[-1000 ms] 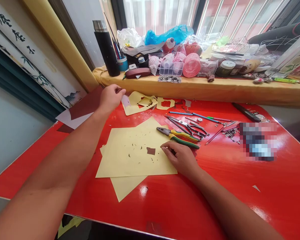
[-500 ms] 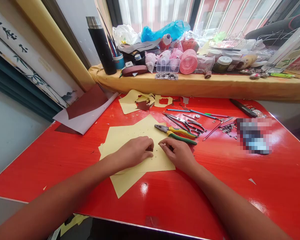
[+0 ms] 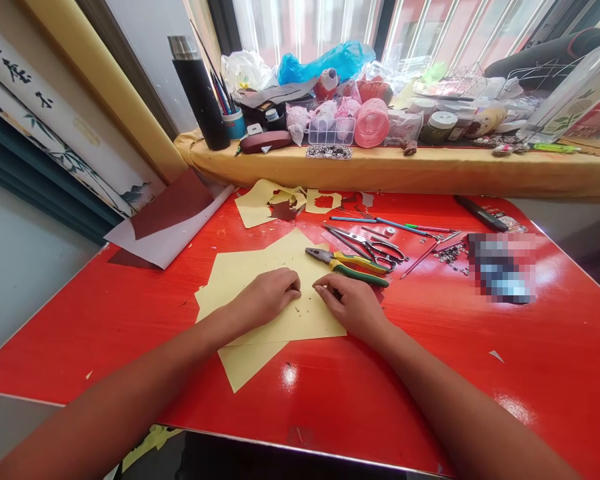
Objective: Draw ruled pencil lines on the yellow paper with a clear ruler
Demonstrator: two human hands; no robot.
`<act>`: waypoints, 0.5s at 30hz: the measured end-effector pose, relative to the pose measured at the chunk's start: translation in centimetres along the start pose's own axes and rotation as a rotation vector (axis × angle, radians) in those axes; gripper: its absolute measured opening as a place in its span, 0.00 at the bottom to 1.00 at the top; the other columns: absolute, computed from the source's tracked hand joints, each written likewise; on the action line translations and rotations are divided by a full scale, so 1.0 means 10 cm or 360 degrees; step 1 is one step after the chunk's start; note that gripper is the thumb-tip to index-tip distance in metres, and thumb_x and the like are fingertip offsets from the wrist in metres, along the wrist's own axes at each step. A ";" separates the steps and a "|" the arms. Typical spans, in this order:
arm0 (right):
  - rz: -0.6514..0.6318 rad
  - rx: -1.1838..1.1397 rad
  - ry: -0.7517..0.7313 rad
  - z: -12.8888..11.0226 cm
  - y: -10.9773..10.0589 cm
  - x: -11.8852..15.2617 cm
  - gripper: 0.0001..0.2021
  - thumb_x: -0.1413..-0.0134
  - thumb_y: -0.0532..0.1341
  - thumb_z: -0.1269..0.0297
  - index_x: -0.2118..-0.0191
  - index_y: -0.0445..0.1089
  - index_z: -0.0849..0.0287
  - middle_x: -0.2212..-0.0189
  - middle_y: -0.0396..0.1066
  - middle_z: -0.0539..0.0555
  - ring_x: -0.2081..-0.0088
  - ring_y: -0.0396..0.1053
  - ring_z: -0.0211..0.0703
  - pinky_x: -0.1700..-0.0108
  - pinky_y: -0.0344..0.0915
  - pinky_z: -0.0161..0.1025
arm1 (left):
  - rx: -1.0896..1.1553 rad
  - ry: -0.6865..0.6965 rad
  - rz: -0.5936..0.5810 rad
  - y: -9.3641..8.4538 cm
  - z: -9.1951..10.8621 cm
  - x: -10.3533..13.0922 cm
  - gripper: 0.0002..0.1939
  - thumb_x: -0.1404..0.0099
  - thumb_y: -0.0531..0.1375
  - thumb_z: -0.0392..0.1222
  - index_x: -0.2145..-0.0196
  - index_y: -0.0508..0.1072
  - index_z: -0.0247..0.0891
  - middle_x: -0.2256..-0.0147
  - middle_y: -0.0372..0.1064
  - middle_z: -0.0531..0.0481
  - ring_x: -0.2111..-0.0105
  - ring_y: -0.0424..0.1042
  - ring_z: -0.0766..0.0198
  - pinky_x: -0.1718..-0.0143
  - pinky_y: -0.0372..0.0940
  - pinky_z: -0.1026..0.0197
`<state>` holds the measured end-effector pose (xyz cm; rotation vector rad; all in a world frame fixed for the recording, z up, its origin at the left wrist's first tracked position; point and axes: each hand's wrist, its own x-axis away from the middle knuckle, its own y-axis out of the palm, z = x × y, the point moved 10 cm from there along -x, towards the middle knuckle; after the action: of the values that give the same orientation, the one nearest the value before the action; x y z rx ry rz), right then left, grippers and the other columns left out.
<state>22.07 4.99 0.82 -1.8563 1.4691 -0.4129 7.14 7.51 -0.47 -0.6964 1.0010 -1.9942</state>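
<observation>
My left hand (image 3: 270, 297) is over the yellow paper sheets (image 3: 250, 267), its thumb pressed to its curled fingers. Whatever it pinches, if anything, is too small or hidden to name. Facing it across a small gap, my right hand (image 3: 353, 307) has its thumb and fingertips together at the right side of the paper; I cannot make out anything in them. Tiny dark bits (image 3: 299, 309) lie on the paper between and below the hands. Just beyond my right hand, pliers (image 3: 347, 264) with yellow and green handles rest partly on the paper.
Behind the pliers lie scissors (image 3: 367, 243), pencils (image 3: 433, 253) and small metal pieces (image 3: 450, 255). Cut yellow paper (image 3: 255, 203) is farther back. A brown sheet (image 3: 173, 203) is at the left. A cluttered ledge (image 3: 280, 163) with a black flask (image 3: 200, 100) borders the red table (image 3: 145, 327).
My left hand's thumb and fingers have closed together from a slightly parted pose. My right hand keeps nearly the same pinch. The view has shifted slightly.
</observation>
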 end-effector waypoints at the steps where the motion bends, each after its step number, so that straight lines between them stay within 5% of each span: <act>1: -0.0002 0.0000 -0.0001 0.00 0.00 0.00 0.09 0.27 0.61 0.63 0.55 0.80 0.55 0.65 0.81 0.53 0.67 0.75 0.46 0.65 0.61 0.40 | -0.0003 0.0017 -0.0011 0.00 0.00 -0.01 0.04 0.27 0.58 0.40 0.62 0.71 0.43 0.59 0.76 0.49 0.58 0.75 0.55 0.57 0.65 0.55; 9: -0.0008 0.0010 -0.0003 -0.01 0.00 0.00 0.09 0.27 0.60 0.63 0.55 0.80 0.55 0.64 0.82 0.54 0.66 0.76 0.46 0.64 0.62 0.40 | -0.0012 0.0163 -0.0239 -0.07 0.22 0.14 0.03 0.31 0.61 0.40 0.63 0.75 0.43 0.62 0.79 0.51 0.61 0.76 0.56 0.60 0.66 0.57; 12: -0.0023 0.0010 -0.0003 0.00 0.02 0.01 0.09 0.27 0.60 0.63 0.55 0.79 0.56 0.63 0.83 0.54 0.66 0.76 0.46 0.63 0.62 0.40 | 0.0005 0.0270 -0.0350 0.11 0.64 0.34 0.04 0.31 0.61 0.38 0.63 0.76 0.44 0.62 0.80 0.51 0.62 0.77 0.57 0.60 0.68 0.58; 15: -0.0022 0.0003 0.0005 0.02 0.03 0.01 0.10 0.27 0.60 0.62 0.55 0.79 0.55 0.64 0.83 0.54 0.66 0.76 0.47 0.64 0.62 0.40 | 0.0024 0.0706 -0.0653 0.68 1.39 0.62 0.04 0.31 0.63 0.41 0.65 0.78 0.45 0.66 0.79 0.49 0.65 0.78 0.56 0.65 0.70 0.57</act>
<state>22.04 4.95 0.45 -1.8661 1.4583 -0.4237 16.69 -5.85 2.12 -0.4853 1.1632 -2.5885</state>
